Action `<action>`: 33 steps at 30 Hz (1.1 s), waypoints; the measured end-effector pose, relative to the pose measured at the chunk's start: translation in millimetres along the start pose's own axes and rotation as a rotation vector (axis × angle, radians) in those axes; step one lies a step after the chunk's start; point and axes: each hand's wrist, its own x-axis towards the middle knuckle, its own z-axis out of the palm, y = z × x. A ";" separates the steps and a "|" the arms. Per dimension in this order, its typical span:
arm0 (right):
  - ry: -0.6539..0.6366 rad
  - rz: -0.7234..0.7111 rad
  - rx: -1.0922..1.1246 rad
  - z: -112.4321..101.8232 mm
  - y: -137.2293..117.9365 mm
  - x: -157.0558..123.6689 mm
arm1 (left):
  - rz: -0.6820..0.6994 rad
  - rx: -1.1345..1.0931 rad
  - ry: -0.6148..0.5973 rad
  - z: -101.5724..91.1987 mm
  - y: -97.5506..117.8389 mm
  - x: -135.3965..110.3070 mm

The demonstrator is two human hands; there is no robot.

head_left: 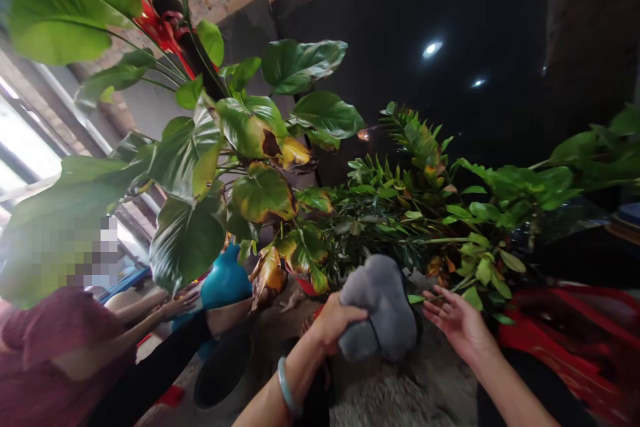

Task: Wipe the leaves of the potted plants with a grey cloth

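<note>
A bunched grey cloth [387,303] is gripped at its left side by my left hand [333,321], thumb on top; the fingers beneath are hidden. The wrist behind that hand wears a pale green bangle [286,383]. My right hand [460,321] is open to the right of the cloth, palm turned up and fingers spread. Its fingertips are close to a small green leaf [416,298] and low foliage [483,267]; whether they touch, I cannot tell. Behind the cloth stand bushy potted plants [380,213].
Large broad-leaved stems [265,193] with browned edges rise in front. At the left, another person in a maroon shirt [65,353] reaches toward a blue rounded vessel [227,277]. A black bucket [223,367] is below. A red plastic chair or crate [575,347] stands right.
</note>
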 end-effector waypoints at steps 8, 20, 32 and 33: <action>-0.016 -0.006 -0.026 -4.6 0.6 6.2 | 0.396 -0.270 0.532 -31.9 66.8 18.4; -0.107 -0.056 -0.014 -6.9 -0.1 6.1 | 0.153 -0.164 0.281 -34.0 12.5 -17.2; -0.058 -0.059 -0.015 -1.9 5.9 12.4 | -0.020 -0.178 0.434 -46.9 -23.2 -31.0; -0.058 -0.057 -0.020 -4.1 5.9 13.9 | 0.012 -0.171 0.434 -48.4 -17.0 -37.5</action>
